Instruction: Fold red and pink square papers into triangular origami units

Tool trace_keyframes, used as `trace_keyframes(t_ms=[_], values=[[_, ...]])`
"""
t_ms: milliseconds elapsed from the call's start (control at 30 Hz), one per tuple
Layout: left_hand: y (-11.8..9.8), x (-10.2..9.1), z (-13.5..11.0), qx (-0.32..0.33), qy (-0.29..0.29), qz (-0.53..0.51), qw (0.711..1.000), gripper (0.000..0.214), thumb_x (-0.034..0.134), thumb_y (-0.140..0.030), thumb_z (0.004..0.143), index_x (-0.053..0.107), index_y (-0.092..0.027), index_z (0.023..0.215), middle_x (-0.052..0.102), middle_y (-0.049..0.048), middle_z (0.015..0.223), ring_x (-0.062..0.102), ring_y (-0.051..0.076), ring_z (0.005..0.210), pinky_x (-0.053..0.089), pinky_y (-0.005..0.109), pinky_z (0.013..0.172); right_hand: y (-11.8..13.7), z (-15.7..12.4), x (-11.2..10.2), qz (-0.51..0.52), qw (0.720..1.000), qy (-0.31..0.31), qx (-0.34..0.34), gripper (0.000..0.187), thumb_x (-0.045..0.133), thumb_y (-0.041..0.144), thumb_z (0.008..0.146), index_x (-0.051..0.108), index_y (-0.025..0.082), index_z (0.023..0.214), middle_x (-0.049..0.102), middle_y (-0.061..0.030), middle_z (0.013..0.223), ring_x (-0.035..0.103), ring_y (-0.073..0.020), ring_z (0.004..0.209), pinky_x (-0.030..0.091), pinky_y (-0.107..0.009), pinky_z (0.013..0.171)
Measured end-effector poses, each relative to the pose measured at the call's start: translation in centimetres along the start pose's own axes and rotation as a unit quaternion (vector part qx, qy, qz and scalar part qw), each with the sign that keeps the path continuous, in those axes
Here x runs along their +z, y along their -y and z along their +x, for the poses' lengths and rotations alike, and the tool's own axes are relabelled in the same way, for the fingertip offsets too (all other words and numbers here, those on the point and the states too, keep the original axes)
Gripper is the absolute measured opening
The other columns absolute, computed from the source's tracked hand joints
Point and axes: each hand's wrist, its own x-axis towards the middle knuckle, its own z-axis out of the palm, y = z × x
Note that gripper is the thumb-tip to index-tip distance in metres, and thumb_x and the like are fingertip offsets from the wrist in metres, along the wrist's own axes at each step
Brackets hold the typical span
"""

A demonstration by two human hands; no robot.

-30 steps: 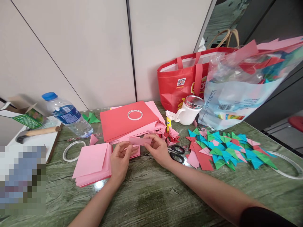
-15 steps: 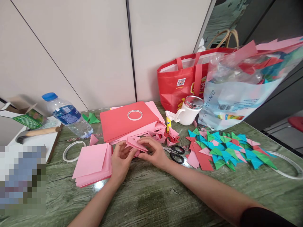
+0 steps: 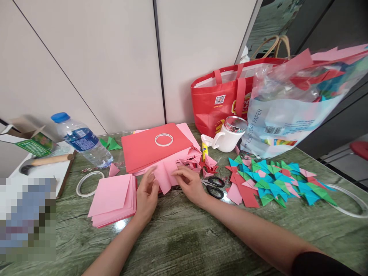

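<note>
A folded pink paper piece (image 3: 165,177) lies on the green table (image 3: 184,234) between my hands. My left hand (image 3: 147,193) pinches its left edge with thumb and fingers. My right hand (image 3: 191,184) presses its fingertips on the piece's right edge. To the left lies a stack of pink paper squares (image 3: 113,199). Behind the piece is a stack of red and pink sheets (image 3: 152,147) with a tape ring (image 3: 163,139) on top.
Black scissors (image 3: 215,187) lie right of my right hand, beside a pile of folded triangles (image 3: 273,182). A water bottle (image 3: 82,140), white mug (image 3: 231,134), glue stick (image 3: 204,151), red bag (image 3: 222,97) and plastic bag of paper (image 3: 290,107) stand behind.
The pink strip held up between both hands came down onto the table and has been opened into a wider folded shape; both hands lowered with it.
</note>
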Motion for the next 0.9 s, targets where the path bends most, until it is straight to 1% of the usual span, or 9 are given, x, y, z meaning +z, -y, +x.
trace_keyframes(t_ms=[100, 200, 267, 400, 500, 600, 700, 800, 900], values=[[-0.1, -0.1, 0.0, 0.003, 0.022, 0.042, 0.999, 0.021, 0.054, -0.03, 0.074, 0.068, -0.021, 0.087, 0.062, -0.0006, 0.068, 0.047, 0.011, 0.051, 0.037, 0.022, 0.048, 0.2, 0.0, -0.1, -0.018, 1.0, 0.002, -0.015, 0.022, 0.049, 0.016, 0.082, 0.069, 0.024, 0.091, 0.065, -0.0054, 0.086, 0.06, -0.0188, 0.084, 0.048, -0.032, 0.074], [0.0, 0.0, 0.0, -0.024, 0.01, 0.031, 0.999, 0.025, 0.063, -0.031, 0.069, 0.067, -0.02, 0.091, 0.056, -0.0043, 0.056, 0.039, 0.008, 0.042, 0.03, 0.02, 0.041, 0.4, 0.0, 0.0, -0.021, 1.0, 0.005, -0.019, 0.024, 0.051, 0.017, 0.082, 0.07, 0.025, 0.094, 0.066, -0.0054, 0.087, 0.061, -0.018, 0.081, 0.049, -0.031, 0.071], [0.4, -0.1, 0.2, -0.032, -0.009, 0.021, 0.999, 0.025, 0.065, -0.031, 0.068, 0.067, -0.02, 0.09, 0.062, -0.0028, 0.067, 0.036, 0.006, 0.039, 0.027, 0.02, 0.038, 0.5, 0.0, 0.0, -0.015, 1.0, 0.002, -0.016, 0.023, 0.052, 0.017, 0.081, 0.07, 0.024, 0.093, 0.067, -0.0056, 0.087, 0.061, -0.018, 0.08, 0.049, -0.031, 0.071], [1.5, -0.4, 0.7, -0.026, 0.006, 0.019, 0.999, 0.02, 0.063, -0.029, 0.071, 0.072, -0.021, 0.087, 0.071, 0.0032, 0.089, 0.059, 0.016, 0.069, 0.044, 0.023, 0.057, 0.1, 0.2, -0.1, 0.027, 0.999, -0.009, 0.029, 0.024, 0.053, 0.016, 0.079, 0.072, 0.024, 0.091, 0.07, -0.0051, 0.088, 0.063, -0.0194, 0.083, 0.05, -0.035, 0.077], [2.3, -0.6, 1.0, -0.048, 0.004, -0.015, 0.999, 0.022, 0.063, -0.028, 0.071, 0.073, -0.021, 0.089, 0.072, 0.0048, 0.094, 0.061, 0.021, 0.09, 0.047, 0.029, 0.074, -0.6, 0.5, -0.2, 0.07, 0.994, -0.004, 0.09, 0.029, 0.05, 0.013, 0.076, 0.073, 0.026, 0.087, 0.072, -0.0022, 0.091, 0.063, -0.0198, 0.089, 0.047, -0.038, 0.085], [2.7, -0.6, 1.1, -0.079, -0.023, -0.067, 0.994, 0.025, 0.064, -0.028, 0.067, 0.073, -0.019, 0.089, 0.072, 0.0062, 0.096, 0.061, 0.022, 0.091, 0.047, 0.03, 0.078, -1.1, 0.7, -0.4, 0.123, 0.984, 0.012, 0.129, 0.036, 0.044, 0.01, 0.074, 0.073, 0.028, 0.085, 0.071, -0.0001, 0.095, 0.061, -0.0192, 0.097, 0.044, -0.04, 0.091], [2.7, -0.6, 1.2, -0.1, -0.049, -0.098, 0.989, 0.024, 0.065, -0.026, 0.065, 0.073, -0.018, 0.086, 0.072, 0.0065, 0.095, 0.062, 0.022, 0.089, 0.047, 0.031, 0.077, -1.1, 0.8, -0.4, 0.144, 0.982, 0.059, 0.107, 0.037, 0.045, 0.008, 0.073, 0.073, 0.028, 0.087, 0.066, -0.0005, 0.104, 0.057, -0.0179, 0.102, 0.043, -0.037, 0.093], [2.5, -0.6, 1.2, -0.103, -0.048, -0.104, 0.988, 0.023, 0.065, -0.025, 0.064, 0.074, -0.018, 0.084, 0.073, 0.0056, 0.093, 0.062, 0.021, 0.089, 0.047, 0.03, 0.078, -0.7, 0.7, -0.2, 0.185, 0.971, 0.127, 0.077, 0.031, 0.053, 0.012, 0.074, 0.071, 0.028, 0.094, 0.062, -0.0027, 0.108, 0.057, -0.0176, 0.101, 0.047, -0.033, 0.085], [2.2, -0.6, 1.2, -0.112, -0.04, -0.119, 0.986, 0.023, 0.067, -0.028, 0.064, 0.074, -0.018, 0.083, 0.073, 0.0062, 0.091, 0.063, 0.022, 0.087, 0.048, 0.031, 0.076, -0.3, 0.5, -0.1, 0.229, 0.961, 0.128, 0.088, 0.025, 0.068, 0.022, 0.068, 0.07, 0.026, 0.093, 0.059, -0.0045, 0.109, 0.059, -0.0191, 0.097, 0.051, -0.032, 0.079]])
